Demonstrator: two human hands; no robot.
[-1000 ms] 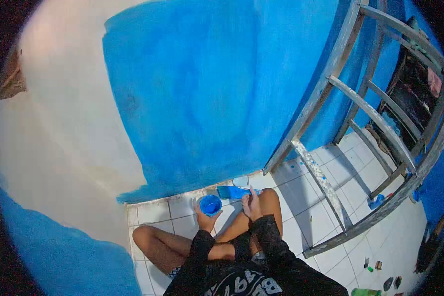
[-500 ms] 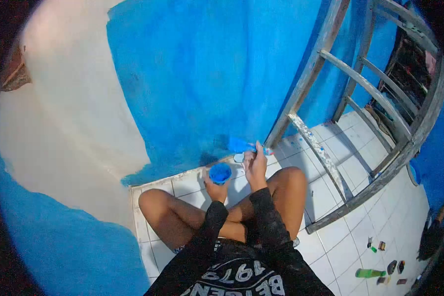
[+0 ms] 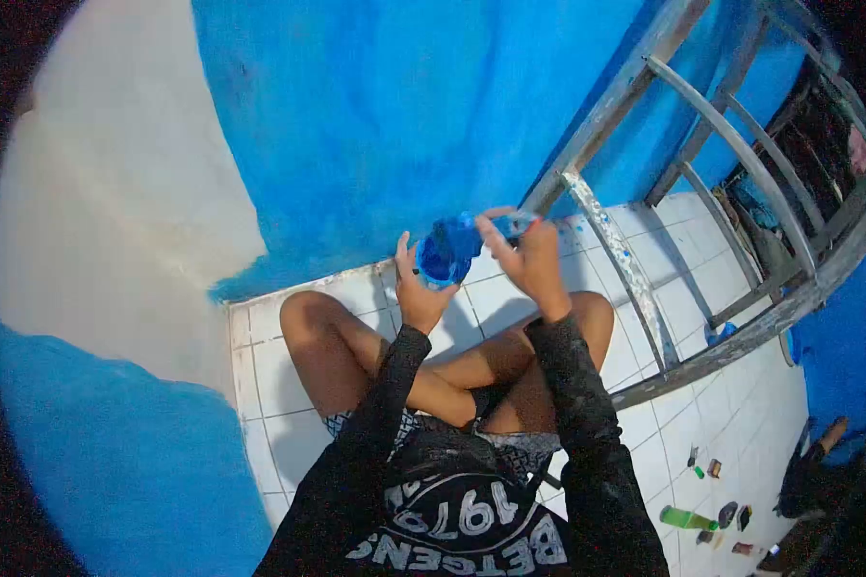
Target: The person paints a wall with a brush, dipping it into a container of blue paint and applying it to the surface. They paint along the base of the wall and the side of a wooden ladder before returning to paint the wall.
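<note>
My left hand (image 3: 423, 293) is wrapped round a small cup of blue paint (image 3: 439, 267), tilted in front of the blue-painted wall (image 3: 375, 125). Just right of it, my right hand (image 3: 524, 258) grips the handle of a paintbrush (image 3: 467, 234). The blue-coated bristles are at the cup's rim, and the paint and brush partly blend in colour. Both hands are above my crossed legs, over the white tiled floor (image 3: 457, 317).
A wooden ladder (image 3: 635, 279) leans at the right, near my right knee. Bare pale wall (image 3: 125, 192) is at the left. A green bottle (image 3: 683, 519) and several small items lie at the lower right. Part of a person's leg (image 3: 830, 438) shows at the right edge.
The brush has moved from near the wall to the cup. The cup is raised and tilted, and my right hand has turned and shifted right. The view has shifted too.
</note>
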